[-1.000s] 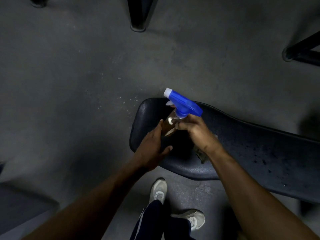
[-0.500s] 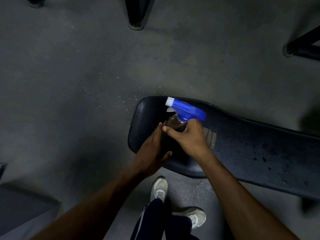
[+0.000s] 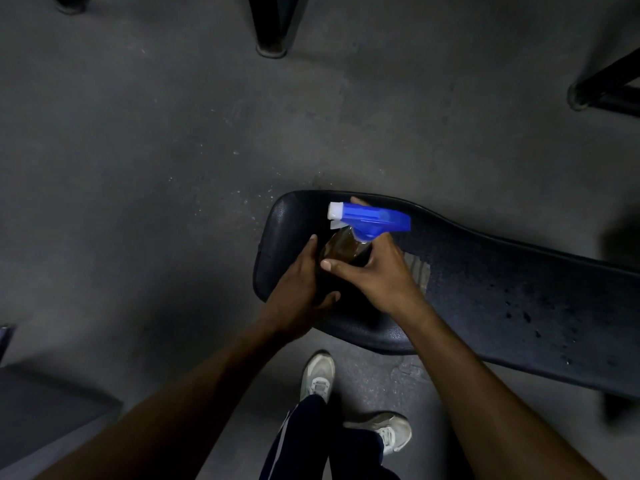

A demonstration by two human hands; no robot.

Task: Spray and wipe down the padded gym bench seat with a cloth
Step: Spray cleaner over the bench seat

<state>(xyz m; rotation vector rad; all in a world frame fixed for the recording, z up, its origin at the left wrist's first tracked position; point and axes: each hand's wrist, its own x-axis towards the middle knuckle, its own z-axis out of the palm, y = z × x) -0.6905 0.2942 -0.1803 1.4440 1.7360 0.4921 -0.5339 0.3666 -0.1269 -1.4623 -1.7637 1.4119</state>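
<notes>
A spray bottle [image 3: 346, 245] with a clear brownish body and a blue trigger head [image 3: 372, 220] with a white nozzle stands over the left end of the black padded bench seat [image 3: 502, 296]. My left hand [image 3: 301, 285] grips the bottle's lower body from the left. My right hand [image 3: 379, 271] wraps the bottle just under the blue head, thumb stretched across the front. A greyish cloth [image 3: 419, 271] lies on the seat just right of my right hand, partly hidden by it.
The bench runs off to the right over a grey concrete floor [image 3: 173, 168]. Black metal legs stand at the top centre [image 3: 272, 32] and top right [image 3: 602, 91]. A grey block [image 3: 41, 410] sits at the lower left. My shoes [image 3: 317, 375] are below the seat.
My right hand slid from the trigger neck down to the bottle's shoulder. The blue head tipped level, and the cloth under my wrist now lies uncovered on the seat.
</notes>
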